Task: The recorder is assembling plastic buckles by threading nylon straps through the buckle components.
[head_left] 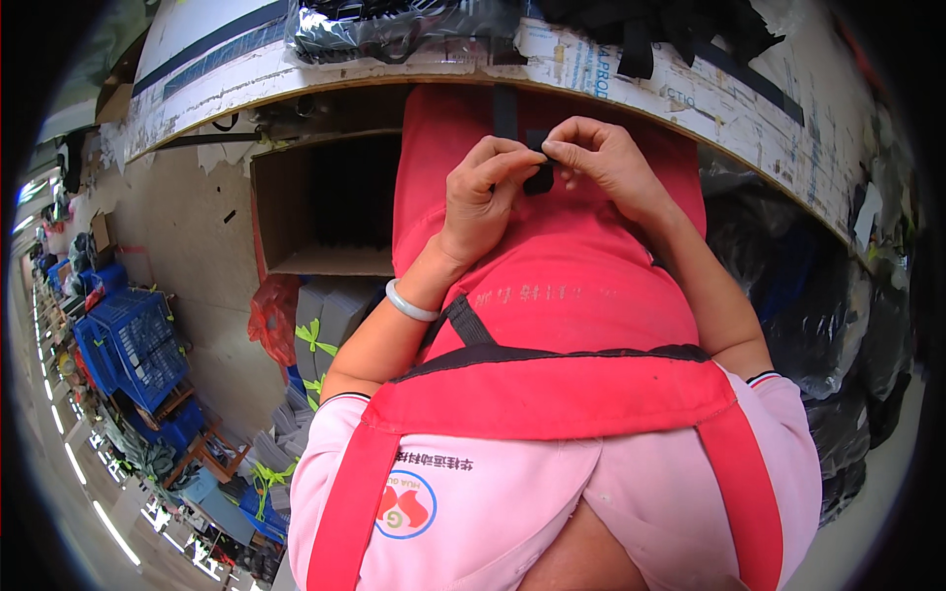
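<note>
My left hand (pixel 483 196) and my right hand (pixel 609 167) meet above my lap, just in front of the table edge. Thumb and forefinger are pinched together on each. Between the fingertips is a small black strip (pixel 539 181), webbing or fabric by its look; its lower end hangs over the red apron (pixel 562 246). My fingers hide part of it, so its exact kind cannot be made out. Close by on the left, a dark strap (pixel 506 113) runs down from the table edge onto the apron.
Black straps (pixel 639 44) and a clear plastic bag of black goods (pixel 394 32) lie on the worn white table (pixel 581 64). Below it at left stands an open cardboard box (pixel 330 258). Dark plastic bags (pixel 813 335) crowd the right side; blue crates (pixel 138 345) stand far left.
</note>
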`<state>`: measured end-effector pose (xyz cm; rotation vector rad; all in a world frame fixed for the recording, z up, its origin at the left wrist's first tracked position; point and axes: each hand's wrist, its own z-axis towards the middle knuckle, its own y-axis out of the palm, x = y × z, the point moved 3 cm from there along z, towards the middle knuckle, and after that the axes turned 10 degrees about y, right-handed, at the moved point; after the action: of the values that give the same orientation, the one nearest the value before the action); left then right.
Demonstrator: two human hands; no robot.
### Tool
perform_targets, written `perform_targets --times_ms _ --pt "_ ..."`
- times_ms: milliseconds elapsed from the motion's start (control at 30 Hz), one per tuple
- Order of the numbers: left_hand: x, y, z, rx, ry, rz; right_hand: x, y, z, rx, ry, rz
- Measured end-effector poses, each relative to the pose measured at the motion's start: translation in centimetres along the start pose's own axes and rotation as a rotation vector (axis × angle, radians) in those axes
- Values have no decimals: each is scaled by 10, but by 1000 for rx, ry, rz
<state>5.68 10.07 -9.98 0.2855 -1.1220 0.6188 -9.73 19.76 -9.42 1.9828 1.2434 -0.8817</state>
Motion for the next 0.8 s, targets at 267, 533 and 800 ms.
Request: perform_targets --times_ms 267,533,800 --pt "2 3 1 -1 -5 -10 0 0 2 107 -186 -16" --pt "-1 2 -3 18 -72 49 1 3 2 160 -252 -57" --pt "-8 10 -15 -53 -346 -216 -47 3 19 337 -424 32"
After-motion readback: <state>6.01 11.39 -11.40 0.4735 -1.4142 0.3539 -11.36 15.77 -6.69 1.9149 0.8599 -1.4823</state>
